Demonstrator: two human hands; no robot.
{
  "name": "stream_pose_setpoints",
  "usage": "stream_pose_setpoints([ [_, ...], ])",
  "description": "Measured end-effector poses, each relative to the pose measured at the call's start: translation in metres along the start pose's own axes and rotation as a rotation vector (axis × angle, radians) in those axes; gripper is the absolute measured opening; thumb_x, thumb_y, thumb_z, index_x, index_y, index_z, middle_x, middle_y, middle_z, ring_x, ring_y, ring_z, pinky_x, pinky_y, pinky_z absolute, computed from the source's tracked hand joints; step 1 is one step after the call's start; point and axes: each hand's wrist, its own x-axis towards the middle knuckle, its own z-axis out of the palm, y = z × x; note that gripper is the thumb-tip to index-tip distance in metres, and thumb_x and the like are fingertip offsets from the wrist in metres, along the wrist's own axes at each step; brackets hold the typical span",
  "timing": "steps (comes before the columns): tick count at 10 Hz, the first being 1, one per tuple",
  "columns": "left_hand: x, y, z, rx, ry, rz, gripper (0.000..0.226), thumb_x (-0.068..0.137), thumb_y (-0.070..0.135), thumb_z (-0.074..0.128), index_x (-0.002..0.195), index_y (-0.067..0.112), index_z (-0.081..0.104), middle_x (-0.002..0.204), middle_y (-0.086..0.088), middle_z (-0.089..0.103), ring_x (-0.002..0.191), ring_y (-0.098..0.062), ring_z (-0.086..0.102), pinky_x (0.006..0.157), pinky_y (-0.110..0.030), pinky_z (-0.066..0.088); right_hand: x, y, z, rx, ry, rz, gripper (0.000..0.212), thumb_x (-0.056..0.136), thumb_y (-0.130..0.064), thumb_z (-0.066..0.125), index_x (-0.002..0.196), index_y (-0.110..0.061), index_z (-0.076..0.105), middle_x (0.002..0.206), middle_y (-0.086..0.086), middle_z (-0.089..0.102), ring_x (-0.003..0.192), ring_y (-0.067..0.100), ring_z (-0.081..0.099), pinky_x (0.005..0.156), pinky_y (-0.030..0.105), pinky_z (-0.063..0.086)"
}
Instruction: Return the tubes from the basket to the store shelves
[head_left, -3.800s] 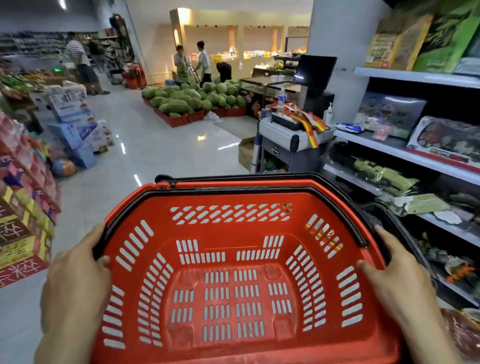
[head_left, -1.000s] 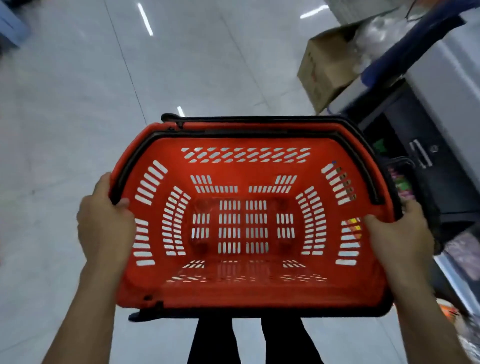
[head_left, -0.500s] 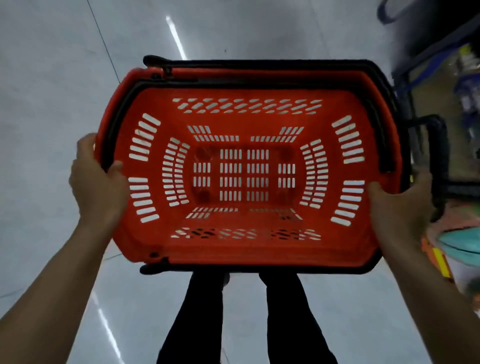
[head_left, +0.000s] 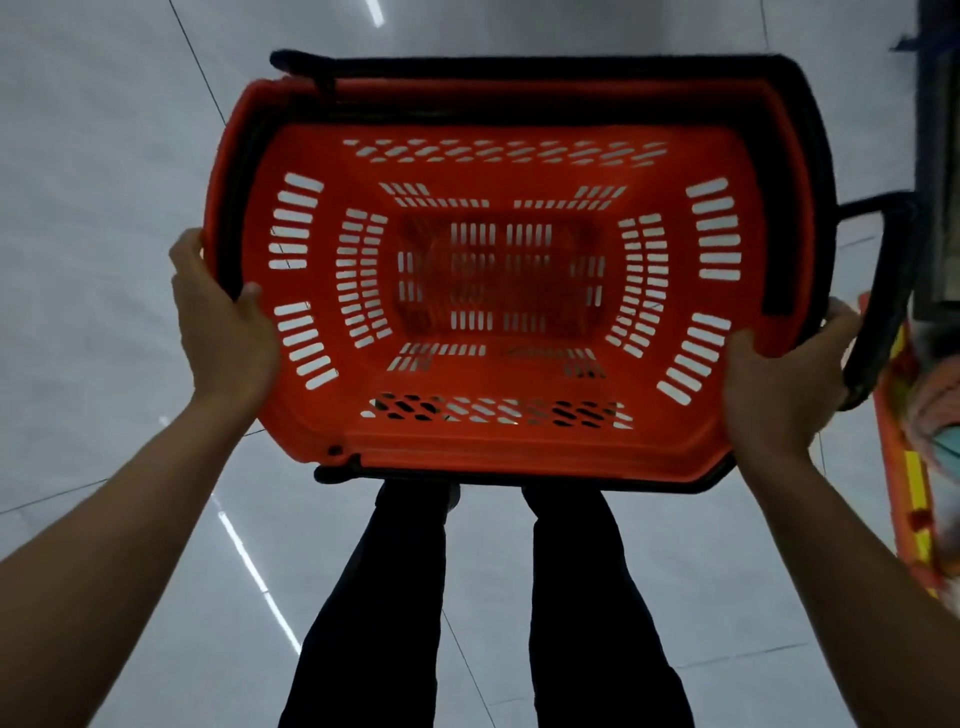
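Red slotted plastic forms the basket (head_left: 519, 457), a rectangular shopping type with rounded corners, seen from directly above so that its interior is fully open to view. Rows of narrow slots perforate all four walls and the floor; pale floor tiles (head_left: 104, 130) show through those in the side walls. Nothing can be seen lying inside the basket. Black handles (head_left: 571, 70) are folded down along the rim, one along the far edge and sides, another showing as a dark strip under the near edge. A second black loop (head_left: 883, 291) projects beyond the basket's right end; what it belongs to cannot be told. The basket is held level, out in front of the person, above the tiled floor and beyond the two dark trouser legs (head_left: 467, 623), which stand just behind its near edge. The left hand (head_left: 223, 332) is clamped on the basket's left end, thumb hooked over the rim inside, fingers wrapped outside the wall. The right hand (head_left: 784, 384) grips the right end near the near corner in the same manner, thumb on the inner face. Both forearms are bare and extended. Right of the basket, blurred orange and yellow goods (head_left: 909, 467) and a dark fixture (head_left: 935, 156) sit at the frame edge.
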Motion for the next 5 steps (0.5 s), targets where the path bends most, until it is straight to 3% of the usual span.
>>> stream_pose_setpoints([
  [2,-0.011,0.037,-0.035,0.240,-0.062,-0.069,0.047,0.103,0.032,0.043,0.148,0.021,0.032,0.139,-0.018,0.049,0.120,-0.037,0.056,0.092,-0.051,0.050,-0.010,-0.047,-0.039,-0.120,-0.072,-0.010,0.055,0.090,-0.035,0.056,0.140,-0.018,0.039,0.141,0.011,0.043,0.123,0.030,0.051,0.096,0.043,0.044],
  [3,-0.029,0.069,-0.079,0.312,-0.074,0.048,0.030,0.105,0.027,0.035,0.098,0.008,0.057,0.099,-0.018,0.065,0.082,-0.031,0.059,0.066,-0.037,0.042,-0.027,-0.096,-0.077,-0.135,-0.208,-0.136,0.022,0.094,-0.033,0.045,0.101,-0.019,0.061,0.104,0.008,0.064,0.094,0.030,0.062,0.077,0.038,0.048],
  [4,-0.035,0.126,-0.144,0.406,-0.134,0.143,0.038,0.105,0.034,0.032,0.075,0.015,0.046,0.068,-0.005,0.058,0.057,-0.022,0.048,0.055,-0.030,0.034,-0.049,-0.169,-0.122,-0.183,-0.372,-0.296,0.035,0.097,-0.033,0.039,0.068,-0.015,0.048,0.065,0.006,0.059,0.069,0.032,0.059,0.061,0.040,0.044],
  [5,-0.039,0.185,-0.218,0.523,-0.199,0.272,0.038,0.104,0.037,0.031,0.075,0.019,0.048,0.073,-0.004,0.059,0.064,-0.026,0.055,0.061,-0.032,0.044,-0.083,-0.232,-0.179,-0.356,-0.443,-0.525,0.039,0.099,-0.033,0.038,0.068,-0.014,0.050,0.068,0.006,0.060,0.070,0.030,0.057,0.058,0.034,0.033],
])
